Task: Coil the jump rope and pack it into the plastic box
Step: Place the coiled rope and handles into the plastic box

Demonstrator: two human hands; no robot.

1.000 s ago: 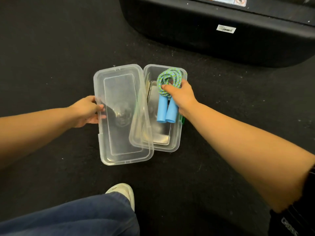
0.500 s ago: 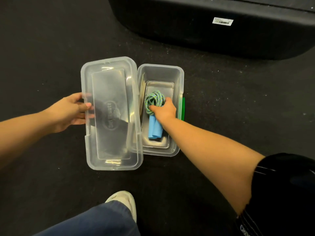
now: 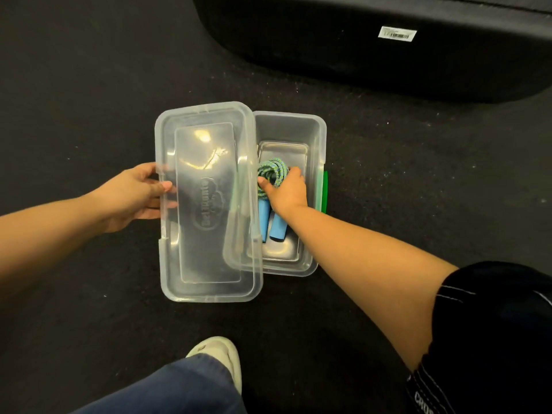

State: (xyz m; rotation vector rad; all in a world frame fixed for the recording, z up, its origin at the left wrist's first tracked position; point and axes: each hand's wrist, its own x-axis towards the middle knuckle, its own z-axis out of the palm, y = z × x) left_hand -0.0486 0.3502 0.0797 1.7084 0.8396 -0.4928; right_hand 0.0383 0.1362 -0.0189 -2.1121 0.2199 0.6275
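Note:
The clear plastic box (image 3: 313,138) stands open on the dark floor, its hinged clear lid (image 3: 206,204) swung out to the left. Inside lies the jump rope (image 3: 273,171), a green-and-blue coil with two light-blue handles (image 3: 276,227) pointing toward me. My right hand (image 3: 286,191) reaches into the box and rests on the coil, fingers closed around it where the rope meets the handles. My left hand (image 3: 136,195) grips the lid's left edge, thumb on top.
A large black padded object (image 3: 373,46) with a white barcode label lies at the back right. A green latch (image 3: 324,191) sticks out on the box's right side. My jeans leg and light shoe (image 3: 221,357) are at the bottom centre.
My right hand lowered the coiled rope from above the far rim down onto the bottom of the box. The lid tilted slightly in my left hand.

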